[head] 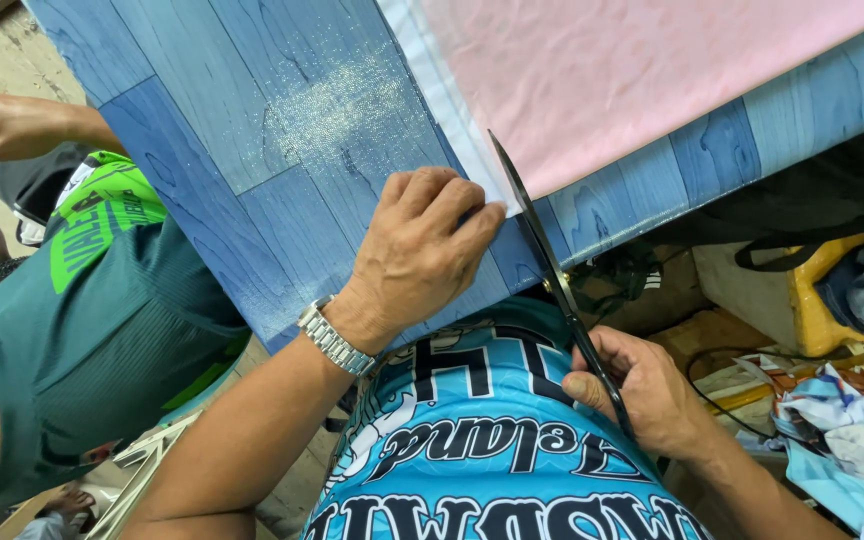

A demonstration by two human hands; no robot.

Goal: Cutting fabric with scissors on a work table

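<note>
Scissors (552, 275) in right hand (647, 390), fingers closed through the handles, blades pointing to 11 o'clock along the pink fabric (632, 80) edge. Left hand (422, 250) flat, fingers pressing the white fabric strip (452, 110) onto the blue table (282, 150). Another person's green shirt (82, 320) at 9 o'clock.

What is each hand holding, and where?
Right hand holds black scissors by the handles. Left hand presses the white fabric edge against the table.

Pink fabric (632, 80); blue wood-grain table (282, 130); black scissors (552, 270); silver watch (335, 342).
</note>
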